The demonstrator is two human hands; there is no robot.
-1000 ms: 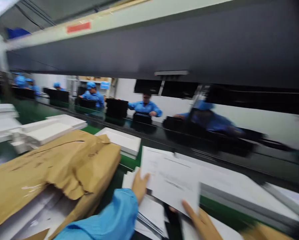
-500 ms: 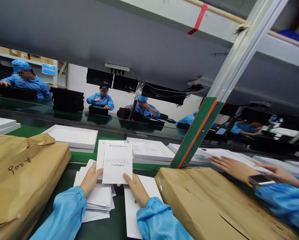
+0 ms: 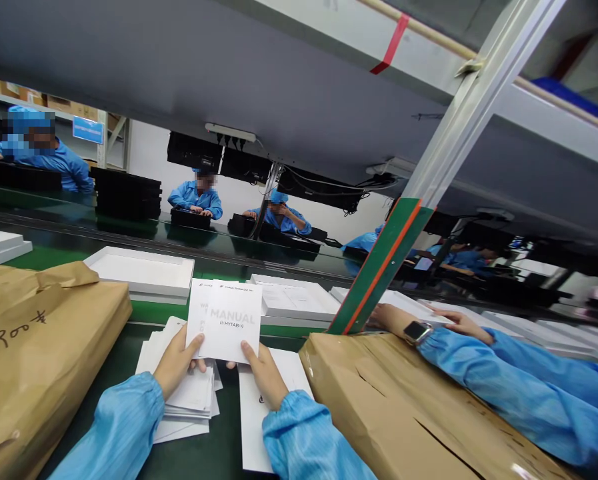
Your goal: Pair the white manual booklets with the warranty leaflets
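A white manual [image 3: 233, 327] marked "MANUAL HYTAB" is held upright before me. My right hand [image 3: 265, 375] grips its lower right, thumb on the front. Just behind its left side shows a second printed leaflet [image 3: 195, 320], pinched at its lower edge by my left hand [image 3: 177, 360], whose fingers are closed. Under my left hand lies an untidy stack of white papers [image 3: 189, 427]. Below my right hand a larger white sheet or booklet [image 3: 253, 433] with dark print rests on the dark green surface; my sleeve covers part of it.
Brown paper-wrapped packages stand at left [image 3: 53, 347] and right [image 3: 379, 407]. White open boxes [image 3: 143, 273] line the belt beyond. A green-and-orange post [image 3: 383, 267] rises right of centre. A co-worker's hands [image 3: 459, 323] reach among boxes at right; other workers sit opposite.
The manual has moved left over the leaflet, so the two overlap more closely. The co-worker's arms at right have reached further left. My view has shifted slightly.
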